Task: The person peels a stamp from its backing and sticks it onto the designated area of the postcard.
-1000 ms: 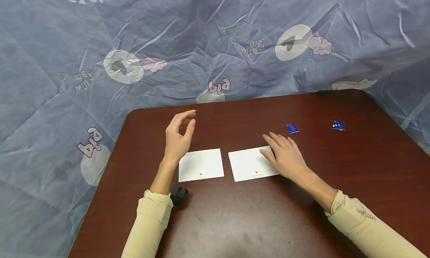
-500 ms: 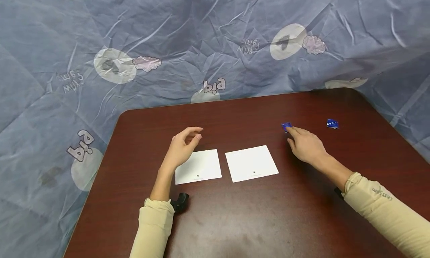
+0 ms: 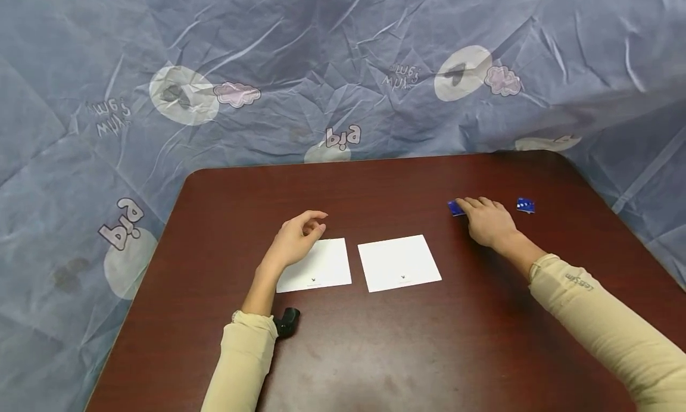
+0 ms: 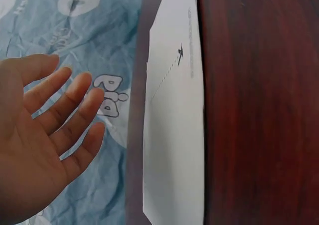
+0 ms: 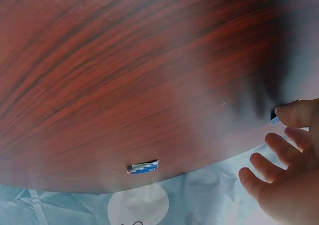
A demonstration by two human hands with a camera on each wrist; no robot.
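My right hand is at a small blue packet, its fingertips over the packet's right side. In the right wrist view the thumb covers most of that packet, with the index finger close by; the pinch is partly hidden. My left hand hovers with loosely bent fingers, holding nothing, over the far left corner of a white card. To its right lies another white card, each with a small dark mark near its front edge. A second blue packet lies right of my right hand.
The dark red-brown wooden table ends in a rounded far edge. Behind it hangs a creased blue printed cloth. A black device sits at the left wrist.
My right hand has left the right-hand card and moved away and to the right, onto the nearer blue packet. My left hand has come lower and nearer its card.
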